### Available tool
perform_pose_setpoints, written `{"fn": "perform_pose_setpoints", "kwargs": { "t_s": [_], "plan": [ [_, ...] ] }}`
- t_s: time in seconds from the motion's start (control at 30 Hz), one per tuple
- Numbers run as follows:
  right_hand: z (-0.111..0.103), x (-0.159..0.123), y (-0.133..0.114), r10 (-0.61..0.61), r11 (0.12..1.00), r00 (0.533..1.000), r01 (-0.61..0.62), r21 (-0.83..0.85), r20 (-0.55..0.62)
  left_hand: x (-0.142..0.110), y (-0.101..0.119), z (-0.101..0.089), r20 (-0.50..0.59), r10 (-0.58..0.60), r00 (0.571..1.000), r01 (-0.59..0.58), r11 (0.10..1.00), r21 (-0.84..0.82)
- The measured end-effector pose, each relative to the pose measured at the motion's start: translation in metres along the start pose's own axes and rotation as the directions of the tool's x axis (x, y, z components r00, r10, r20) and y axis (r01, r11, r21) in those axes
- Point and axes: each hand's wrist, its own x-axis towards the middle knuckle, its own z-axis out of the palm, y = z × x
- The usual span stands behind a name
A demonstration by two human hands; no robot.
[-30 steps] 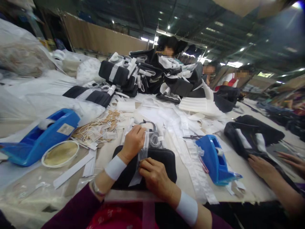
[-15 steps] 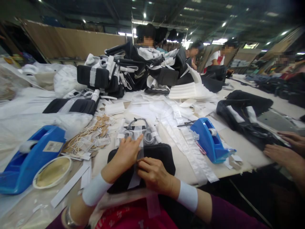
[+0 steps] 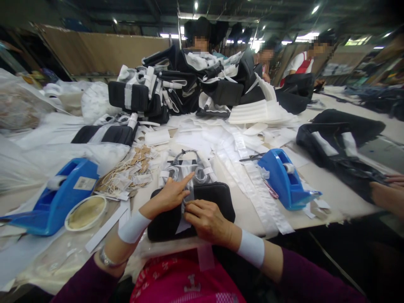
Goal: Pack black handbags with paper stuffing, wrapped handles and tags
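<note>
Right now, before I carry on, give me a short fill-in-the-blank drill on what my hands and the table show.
1. Both the left hand and right hand rest on a ____ bag.
2. The tape dispenser right of that bag is ____ in colour.
3. Each wrist wears a ____ band.
4. The round lid lies beside the ____ tape dispenser.

Missing words: black; blue; white; left

The black bag at lower centre looks like matt, finely woven cloth, crossed by a glossy clear film strip. Both tape dispensers are smooth, shiny blue plastic. The tags left of centre look like matt brown paper.
</note>
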Motion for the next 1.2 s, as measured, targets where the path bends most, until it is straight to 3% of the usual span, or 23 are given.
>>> {"fn": "perform_pose_setpoints", "kwargs": {
  "t_s": [0.1, 0.17, 0.27, 0.33, 0.43, 0.53, 0.63, 0.73, 0.93, 1.07, 1.2],
  "plan": [
    [-0.002, -0.004, 0.0, -0.003, 1.0, 1.0, 0.003, -0.009, 0.007, -0.002, 0.004, 0.004, -0.078, -0.013, 0.997, 0.01, 0.999, -0.038],
    [-0.003, -0.007, 0.0, -0.001, 1.0, 1.0, 0.001, -0.02, 0.017, -0.006, 0.008, 0.007, -0.216, -0.01, 0.976, -0.008, 0.996, -0.084],
    [-0.002, -0.011, -0.001, 0.002, 1.0, 0.999, 0.0, -0.031, 0.039, -0.014, 0.012, 0.015, -0.471, -0.013, 0.882, -0.026, 0.997, -0.075],
    [-0.002, -0.012, -0.003, 0.002, 0.999, 0.999, 0.0, -0.036, 0.043, -0.021, 0.012, 0.021, -0.523, 0.074, 0.849, -0.092, 0.996, -0.008],
    [-0.003, -0.011, -0.005, 0.01, 0.999, 0.999, -0.009, -0.032, 0.035, -0.035, 0.009, 0.027, -0.415, 0.285, 0.864, -0.293, 0.955, 0.046],
    [-0.008, -0.01, -0.005, 0.007, 1.0, 0.999, -0.007, -0.005, 0.042, -0.051, 0.008, 0.028, -0.331, 0.381, 0.863, -0.385, 0.921, 0.058],
    [-0.014, -0.018, -0.012, 0.007, 0.999, 0.999, -0.008, 0.041, 0.031, -0.063, 0.01, 0.026, -0.272, 0.409, 0.871, -0.392, 0.912, 0.116],
    [-0.015, -0.044, -0.03, 0.063, 0.996, 0.998, -0.063, 0.067, -0.01, -0.069, 0.012, 0.024, -0.25, 0.408, 0.878, -0.382, 0.912, 0.149],
    [0.016, -0.106, -0.061, 0.115, 0.989, 0.989, -0.122, -0.079, -0.089, -0.068, 0.01, 0.028, -0.24, 0.409, 0.88, -0.384, 0.912, 0.147],
    [0.031, -0.107, -0.068, 0.126, 0.981, 0.967, -0.154, -0.115, -0.222, -0.067, 0.009, 0.032, -0.235, 0.414, 0.879, -0.381, 0.908, 0.174],
    [0.024, -0.089, -0.082, 0.105, 0.993, 0.957, -0.117, -0.031, -0.272, -0.067, 0.01, 0.031, -0.219, 0.419, 0.881, -0.377, 0.902, 0.209]
  ]
}}
